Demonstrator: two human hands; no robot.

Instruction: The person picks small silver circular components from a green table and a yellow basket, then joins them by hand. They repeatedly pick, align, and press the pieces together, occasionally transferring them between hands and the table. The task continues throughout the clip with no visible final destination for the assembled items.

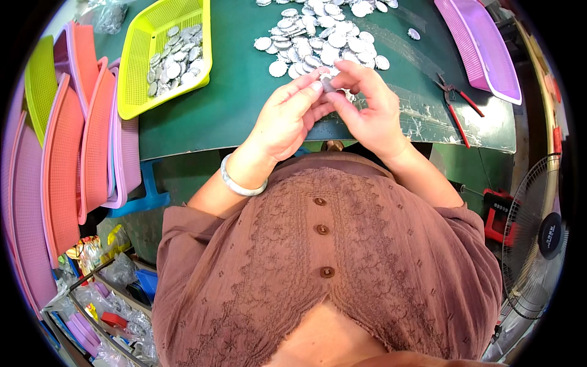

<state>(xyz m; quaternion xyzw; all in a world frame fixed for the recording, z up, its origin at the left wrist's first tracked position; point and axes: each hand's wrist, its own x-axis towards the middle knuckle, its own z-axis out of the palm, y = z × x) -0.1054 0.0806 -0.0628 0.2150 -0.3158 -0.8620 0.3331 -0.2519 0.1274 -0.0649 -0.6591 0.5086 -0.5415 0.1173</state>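
Both my hands meet over the near edge of the green table, just in front of a heap of small silvery oval metal pieces (306,37). A small grey metal piece (328,84) is pinched between them, partly covered by fingers. My left hand (287,113), with a pale bangle at its wrist, has its thumb and fingertips closed on the piece's left side. From the right, my right hand (371,110) grips the same piece between thumb and curled fingers. To the left stands a yellow-green basket (131,79) with many similar pieces inside.
Red-handled pliers (455,104) lie open at the table's right, near a purple basket (483,49). One loose piece (414,33) lies apart from the heap. Stacked pink, purple and green baskets (67,140) rise at far left. A fan (532,238) stands at lower right.
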